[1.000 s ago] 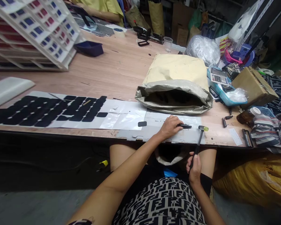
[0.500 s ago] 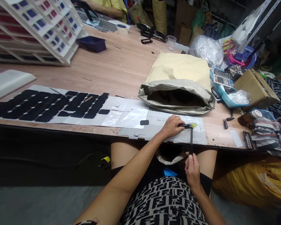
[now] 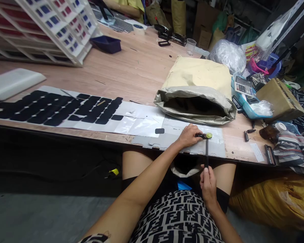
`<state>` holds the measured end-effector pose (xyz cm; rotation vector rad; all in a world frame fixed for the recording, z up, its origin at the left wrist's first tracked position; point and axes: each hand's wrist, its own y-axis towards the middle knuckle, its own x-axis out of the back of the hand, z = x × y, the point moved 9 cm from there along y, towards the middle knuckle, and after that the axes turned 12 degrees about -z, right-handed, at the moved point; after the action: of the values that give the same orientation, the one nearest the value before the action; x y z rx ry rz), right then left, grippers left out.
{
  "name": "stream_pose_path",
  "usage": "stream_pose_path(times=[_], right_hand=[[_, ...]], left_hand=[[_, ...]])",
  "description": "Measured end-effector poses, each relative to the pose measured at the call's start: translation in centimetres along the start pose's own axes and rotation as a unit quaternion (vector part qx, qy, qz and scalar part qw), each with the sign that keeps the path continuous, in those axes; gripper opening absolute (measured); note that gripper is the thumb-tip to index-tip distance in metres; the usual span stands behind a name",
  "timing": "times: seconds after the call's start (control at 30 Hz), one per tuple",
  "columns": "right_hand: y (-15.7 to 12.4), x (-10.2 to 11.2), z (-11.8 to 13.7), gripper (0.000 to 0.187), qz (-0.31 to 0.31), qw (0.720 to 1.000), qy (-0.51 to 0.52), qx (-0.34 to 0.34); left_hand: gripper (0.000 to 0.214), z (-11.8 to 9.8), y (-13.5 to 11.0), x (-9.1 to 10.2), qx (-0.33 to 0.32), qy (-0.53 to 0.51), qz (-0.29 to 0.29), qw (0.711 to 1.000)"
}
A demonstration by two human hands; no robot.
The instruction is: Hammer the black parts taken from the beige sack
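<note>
— What are your hands doing?
— My right hand (image 3: 208, 184) is closed around the handle of a small hammer (image 3: 207, 152), and its yellow head sits on a little black piece (image 3: 199, 135).
— And the left?
— My left hand (image 3: 188, 135) pinches that piece against the grey sheet (image 3: 164, 142) under it. An open sack (image 3: 197, 72) lies just beyond.

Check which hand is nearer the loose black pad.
Left. Left hand, pinching a black part, sits just right of the black pad; right hand grips the hammer handle below the table edge.
</note>
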<state>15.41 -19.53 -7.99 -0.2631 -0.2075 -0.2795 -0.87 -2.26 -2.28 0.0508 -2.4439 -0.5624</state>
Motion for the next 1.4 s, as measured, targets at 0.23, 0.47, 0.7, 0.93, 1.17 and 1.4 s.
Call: stream_pose_path(times=[0.23,0.47,0.7,0.93,1.17,1.4], right_hand=[[1.1,1.9,-0.7,0.049,-0.082,0.994,0.069,-0.021],[1.5,1.7,-1.8,0.047,-0.079,0.992,0.098,-0.024],[1.6,1.5,-1.6,0.048,-0.071,0.994,0.084,-0.018],[1.5,1.3,-1.3,0.045,-0.068,0.994,0.086,-0.013],[1.5,1.4,-1.4,0.046,-0.067,0.995,0.076,-0.017],[1.6,1.4,-1.5,0.047,-0.071,0.994,0.079,-0.017]], left_hand=[[0.018,0.0,0.0,-0.1,0.004,0.004,0.01,1.0],[0.018,-1.7,-0.4,0.6,-0.06,-0.028,0.006,0.998],[0.017,-5.0,-7.6,2.7,-0.123,-0.037,0.0,0.992],[0.021,-4.7,-14.7,2.0,-0.178,0.069,-0.033,0.981],[0.023,-4.0,-8.4,4.8,-0.143,0.051,-0.097,0.984],[0.03,6.9,6.6,10.7,0.233,0.206,-0.162,0.936]])
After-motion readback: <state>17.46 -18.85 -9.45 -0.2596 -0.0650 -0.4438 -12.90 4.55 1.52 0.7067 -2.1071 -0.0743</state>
